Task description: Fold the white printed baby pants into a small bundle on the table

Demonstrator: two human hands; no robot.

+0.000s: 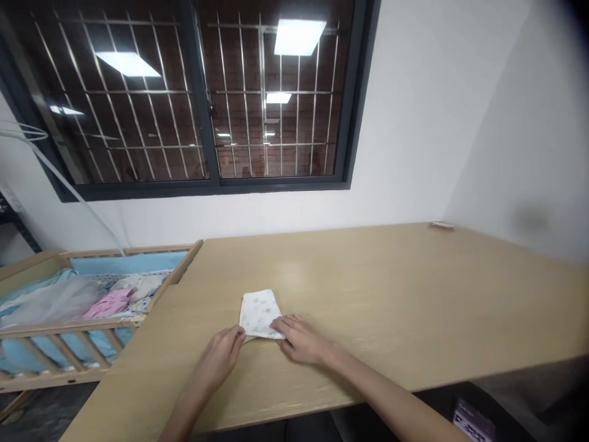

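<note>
A small white cloth (258,313) with a faint flower-like print lies folded on the wooden table, narrower at its far edge. At its near left corner my left hand (224,348) pinches the fabric between thumb and fingertips. My right hand (298,339) has its fingers over the near right corner, with the thumb below on the near side, gripping the edge. A pale strip shows under the near edge, between the two hands. The layers beneath the printed face are hidden.
The wooden table (368,294) runs up to the white wall. A small pale object (442,226) sits at its far right corner. On the left stands a wooden crib (87,353) with blue lining, holding pink cloth (110,302) and white netting (59,298). A barred window (211,141) is ahead.
</note>
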